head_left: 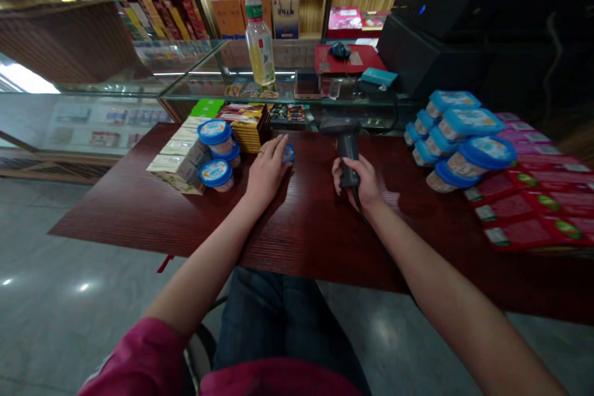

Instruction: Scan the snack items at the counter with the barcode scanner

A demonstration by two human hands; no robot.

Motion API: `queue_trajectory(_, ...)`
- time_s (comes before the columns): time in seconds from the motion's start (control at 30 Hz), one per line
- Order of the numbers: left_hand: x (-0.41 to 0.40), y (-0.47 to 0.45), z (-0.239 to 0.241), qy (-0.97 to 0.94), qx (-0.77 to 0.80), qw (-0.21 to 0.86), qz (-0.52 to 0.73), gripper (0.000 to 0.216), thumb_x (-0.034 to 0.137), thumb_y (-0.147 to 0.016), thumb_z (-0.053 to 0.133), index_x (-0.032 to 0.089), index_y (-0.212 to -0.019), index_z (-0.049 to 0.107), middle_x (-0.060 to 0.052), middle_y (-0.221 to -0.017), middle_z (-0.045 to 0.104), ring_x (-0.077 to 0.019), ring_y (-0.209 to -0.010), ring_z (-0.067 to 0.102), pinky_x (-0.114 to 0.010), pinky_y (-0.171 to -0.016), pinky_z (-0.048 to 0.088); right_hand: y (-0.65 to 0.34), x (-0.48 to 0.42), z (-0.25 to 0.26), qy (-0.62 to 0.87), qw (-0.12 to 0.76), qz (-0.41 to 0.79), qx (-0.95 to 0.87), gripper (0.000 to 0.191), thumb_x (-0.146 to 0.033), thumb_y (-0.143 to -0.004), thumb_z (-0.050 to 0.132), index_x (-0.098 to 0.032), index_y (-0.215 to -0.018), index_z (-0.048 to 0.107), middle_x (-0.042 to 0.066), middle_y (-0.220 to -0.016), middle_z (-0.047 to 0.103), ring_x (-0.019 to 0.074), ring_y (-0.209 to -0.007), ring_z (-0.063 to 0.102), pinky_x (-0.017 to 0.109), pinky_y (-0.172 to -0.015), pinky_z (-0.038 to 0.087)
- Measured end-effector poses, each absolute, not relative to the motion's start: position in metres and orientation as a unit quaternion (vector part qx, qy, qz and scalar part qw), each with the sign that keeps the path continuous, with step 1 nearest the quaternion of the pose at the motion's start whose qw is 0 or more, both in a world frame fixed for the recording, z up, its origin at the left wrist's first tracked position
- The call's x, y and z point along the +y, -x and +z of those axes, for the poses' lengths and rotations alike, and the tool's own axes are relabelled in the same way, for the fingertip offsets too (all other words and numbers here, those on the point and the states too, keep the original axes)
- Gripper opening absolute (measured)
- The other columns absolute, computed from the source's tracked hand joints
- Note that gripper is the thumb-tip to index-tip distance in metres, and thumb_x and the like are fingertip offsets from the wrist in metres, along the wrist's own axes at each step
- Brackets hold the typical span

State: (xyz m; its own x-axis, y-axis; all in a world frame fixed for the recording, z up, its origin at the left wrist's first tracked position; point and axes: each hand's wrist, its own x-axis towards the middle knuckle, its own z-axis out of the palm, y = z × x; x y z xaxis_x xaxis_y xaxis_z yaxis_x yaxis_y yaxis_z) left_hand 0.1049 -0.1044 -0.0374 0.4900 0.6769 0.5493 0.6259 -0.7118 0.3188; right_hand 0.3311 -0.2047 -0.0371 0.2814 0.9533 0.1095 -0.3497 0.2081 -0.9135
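Note:
My right hand point(359, 180) is wrapped round the grip of a dark grey barcode scanner point(347, 147), its head pointing up over the table and its cable running down past my wrist. My left hand point(268, 168) is closed over a blue-lidded tub point(288, 153); only the lid shows, turned to the right, and the hand hides the rest. Left of that hand sit several similar tubs with blue lids point(216, 174), two of them stacked. Behind them stand yellow-and-brown packs point(245, 130) and a row of pale boxes point(179, 158).
On the dark red wooden table point(297, 235), blue-lidded containers point(468, 127) are piled at the right beside red packs point(533, 204). A glass counter point(208, 83) behind carries a bottle point(260, 43), a mouse point(340, 50) and a turquoise box point(379, 78). Black equipment point(445, 43) stands back right.

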Motion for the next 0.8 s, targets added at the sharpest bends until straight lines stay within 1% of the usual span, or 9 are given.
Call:
queue_trajectory(0.07, -0.095, -0.099, -0.034, -0.880, 0.351, 0.052, 0.316, 0.079, 0.013, -0.093, 0.071, 0.020, -0.166, 0.044, -0.019, -0.164, 0.056, -0.0340, -0.153, 0.053, -0.051, -0.130, 0.043, -0.331, -0.204, -0.037, 0.412, 0.684, 0.478, -0.367, 0.031, -0.044, -0.079, 0.079, -0.022, -0.087, 0.059, -0.002, -0.077, 0.068, 0.0101, -0.044, 0.056, 0.023, -0.033, 0.045)
queue_trajectory(0.13, -0.086, -0.090, -0.027, -0.905, 0.318, 0.061, 0.275, 0.085, 0.009, -0.087, 0.070, 0.021, -0.167, 0.042, -0.018, -0.167, 0.052, -0.0341, -0.157, 0.049, -0.052, -0.131, 0.042, -0.330, -0.204, -0.036, 0.414, 0.678, 0.481, -0.372, 0.030, -0.045, -0.080, 0.078, -0.022, -0.086, 0.059, -0.002, -0.077, 0.068, 0.0099, -0.045, 0.056, 0.023, -0.033, 0.045)
queue_trajectory(0.27, -0.073, -0.078, -0.015, -0.926, 0.301, 0.072, 0.215, 0.079, 0.004, -0.085, 0.068, 0.022, -0.159, 0.049, -0.018, -0.165, 0.055, -0.0361, -0.159, 0.047, -0.059, -0.130, 0.038, -0.328, -0.204, -0.036, 0.416, 0.671, 0.482, -0.381, 0.030, -0.046, -0.080, 0.078, -0.024, -0.086, 0.059, -0.002, -0.078, 0.068, 0.0101, -0.046, 0.056, 0.022, -0.034, 0.046)
queue_trajectory(0.37, -0.066, -0.090, -0.024, -0.901, 0.313, 0.129, 0.272, 0.074, 0.010, -0.080, 0.082, 0.016, -0.149, 0.055, -0.021, -0.153, 0.063, -0.0380, -0.149, 0.056, -0.057, -0.126, 0.042, -0.329, -0.204, -0.035, 0.413, 0.665, 0.486, -0.390, 0.031, -0.046, -0.081, 0.078, -0.024, -0.088, 0.058, -0.001, -0.081, 0.067, 0.0100, -0.047, 0.056, 0.022, -0.035, 0.046)
queue_trajectory(0.47, -0.057, -0.121, -0.045, -0.801, 0.350, 0.252, 0.415, 0.079, 0.021, -0.073, 0.095, 0.016, -0.142, 0.058, -0.020, -0.149, 0.063, -0.0345, -0.143, 0.060, -0.049, -0.124, 0.046, -0.332, -0.207, -0.031, 0.400, 0.660, 0.498, -0.396, 0.034, -0.049, -0.081, 0.078, -0.023, -0.090, 0.058, -0.001, -0.081, 0.066, 0.0100, -0.047, 0.055, 0.022, -0.035, 0.045)
queue_trajectory(0.53, -0.049, -0.142, -0.056, -0.695, 0.370, 0.382, 0.483, 0.071, 0.029, -0.078, 0.094, 0.019, -0.139, 0.058, -0.017, -0.149, 0.064, -0.0307, -0.140, 0.063, -0.045, -0.122, 0.048, -0.333, -0.211, -0.026, 0.392, 0.650, 0.514, -0.400, 0.035, -0.050, -0.081, 0.079, -0.022, -0.089, 0.059, 0.000, -0.079, 0.064, 0.0102, -0.048, 0.054, 0.023, -0.035, 0.045)
queue_trajectory(0.6, -0.043, -0.155, -0.058, -0.579, 0.369, 0.531, 0.496, 0.052, 0.039, -0.090, 0.085, 0.021, -0.132, 0.061, -0.014, -0.142, 0.070, -0.0280, -0.133, 0.069, -0.045, -0.115, 0.055, -0.332, -0.216, -0.020, 0.391, 0.640, 0.526, -0.401, 0.034, -0.050, -0.080, 0.078, -0.021, -0.087, 0.061, 0.000, -0.078, 0.063, 0.0104, -0.048, 0.053, 0.023, -0.035, 0.045)
queue_trajectory(0.67, -0.038, -0.158, -0.054, -0.478, 0.351, 0.645, 0.482, 0.038, 0.047, -0.097, 0.078, 0.021, -0.122, 0.064, -0.013, -0.133, 0.074, -0.0261, -0.127, 0.073, -0.045, -0.109, 0.060, -0.328, -0.222, -0.014, 0.395, 0.636, 0.528, -0.399, 0.031, -0.048, -0.080, 0.078, -0.021, -0.085, 0.063, 0.000, -0.076, 0.061, 0.0104, -0.048, 0.051, 0.023, -0.034, 0.044)
queue_trajectory(0.8, -0.039, -0.148, -0.042, -0.390, 0.317, 0.728, 0.465, 0.028, 0.046, -0.102, 0.073, 0.020, -0.112, 0.069, -0.011, -0.126, 0.079, -0.0233, -0.129, 0.072, -0.041, -0.112, 0.059, -0.317, -0.228, -0.011, 0.399, 0.637, 0.528, -0.396, 0.027, -0.044, -0.080, 0.077, -0.020, -0.083, 0.066, 0.001, -0.077, 0.061, 0.0099, -0.047, 0.051, 0.023, -0.032, 0.042)
